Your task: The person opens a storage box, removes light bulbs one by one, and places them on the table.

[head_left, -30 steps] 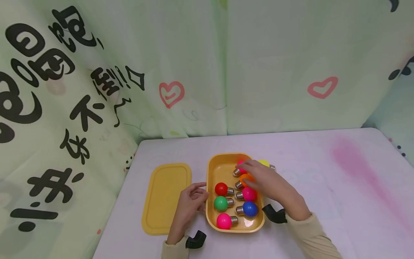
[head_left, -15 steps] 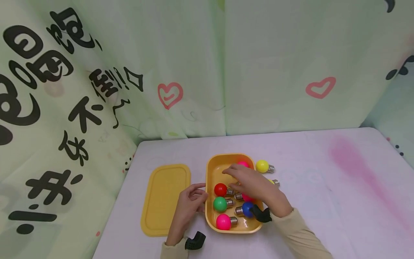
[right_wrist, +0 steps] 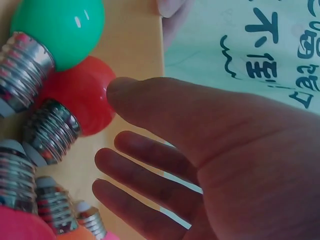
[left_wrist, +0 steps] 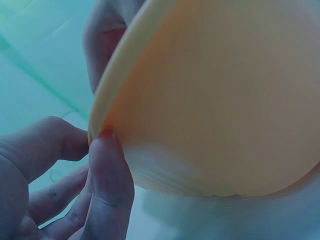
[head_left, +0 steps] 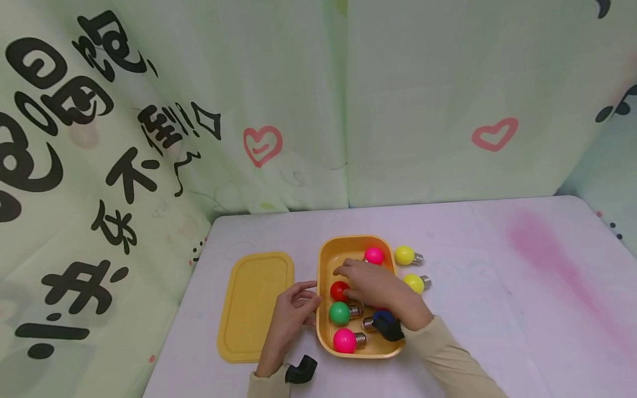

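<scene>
My left hand (head_left: 293,309) pinches the left wall of a yellow-orange plastic tray (head_left: 323,260); in the left wrist view its fingers (left_wrist: 110,185) lie at the tray's rim. Over the tray, my right hand (head_left: 375,284) reaches in from the right with nothing gripped. Its thumb is right at the red bulb (right_wrist: 87,100) in the right wrist view, while the other fingers stay spread and apart. Toy light bulbs with silver screw bases lie in the tray: green (head_left: 340,313), pink (head_left: 344,340), another pink at the far end, and a blue bulb (head_left: 383,317) partly covered by the wrist strap.
Left of the tray lies a flat yellow lid (head_left: 259,304). Two yellow bulbs, one farther back (head_left: 405,255) and one nearer (head_left: 414,282), rest on the white tabletop (head_left: 497,309) right of the tray. A printed curtain (head_left: 398,110) hangs behind the table.
My right hand has moved left and nearer across the tray, from the far right bulbs to the red one. Both yellow bulbs outside are now uncovered. The left hand stays at the tray.
</scene>
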A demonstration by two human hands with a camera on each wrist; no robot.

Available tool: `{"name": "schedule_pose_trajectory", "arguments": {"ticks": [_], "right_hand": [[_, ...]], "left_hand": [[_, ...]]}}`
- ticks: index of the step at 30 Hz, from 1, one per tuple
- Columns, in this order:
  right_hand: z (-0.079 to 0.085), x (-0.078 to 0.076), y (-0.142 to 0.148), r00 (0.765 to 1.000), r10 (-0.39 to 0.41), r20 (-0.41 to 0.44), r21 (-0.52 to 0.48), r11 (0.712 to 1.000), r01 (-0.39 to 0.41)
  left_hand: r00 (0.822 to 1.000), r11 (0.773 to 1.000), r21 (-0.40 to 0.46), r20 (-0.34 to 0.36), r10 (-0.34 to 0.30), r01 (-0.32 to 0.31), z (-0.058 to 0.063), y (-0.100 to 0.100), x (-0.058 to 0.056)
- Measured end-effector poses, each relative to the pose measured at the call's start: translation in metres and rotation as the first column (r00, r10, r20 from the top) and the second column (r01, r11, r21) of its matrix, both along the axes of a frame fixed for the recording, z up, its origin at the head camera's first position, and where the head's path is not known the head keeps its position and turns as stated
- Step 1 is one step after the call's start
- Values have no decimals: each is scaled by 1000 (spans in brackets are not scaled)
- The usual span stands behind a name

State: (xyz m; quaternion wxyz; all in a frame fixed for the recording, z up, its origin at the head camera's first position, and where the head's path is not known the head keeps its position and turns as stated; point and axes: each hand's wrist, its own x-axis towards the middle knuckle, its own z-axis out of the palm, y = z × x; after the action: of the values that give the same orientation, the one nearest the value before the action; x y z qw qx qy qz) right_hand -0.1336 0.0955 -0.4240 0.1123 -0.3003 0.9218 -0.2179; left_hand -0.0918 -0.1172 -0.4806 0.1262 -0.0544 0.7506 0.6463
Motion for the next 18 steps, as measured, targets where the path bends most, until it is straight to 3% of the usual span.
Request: {"name": "schedule_pose_trajectory", "arguments": {"ticks": [18], "right_hand": [[-7, -5, -12, 999, 27, 30, 45, 999, -28]], "left_hand": [[1000, 1000, 21, -2, 0, 1, 2, 0, 1]]}}
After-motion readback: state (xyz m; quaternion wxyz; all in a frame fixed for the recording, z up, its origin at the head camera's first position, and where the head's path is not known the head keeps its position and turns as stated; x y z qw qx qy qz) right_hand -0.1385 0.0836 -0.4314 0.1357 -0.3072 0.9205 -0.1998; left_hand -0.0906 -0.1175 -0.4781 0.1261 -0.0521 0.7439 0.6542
